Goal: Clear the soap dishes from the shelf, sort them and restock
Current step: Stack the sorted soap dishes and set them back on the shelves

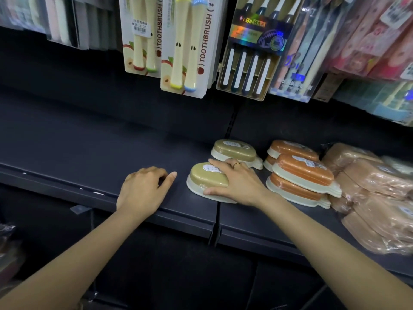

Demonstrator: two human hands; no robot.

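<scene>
Right hand (pixel 237 182) grips the olive-lidded cream plastic soap dish (pixel 206 179) at front of the dark metal shelf (pixel 89 139). Left hand (pixel 143 189) at 9 o'clock, fingers loosely curled, holds nothing. Orange-lidded soap dishes (pixel 301 175) stacked at 3 o'clock; second olive dish (pixel 234 151) at 12.

Head view, close, forward and down onto shelf (pixel 89 139)
</scene>
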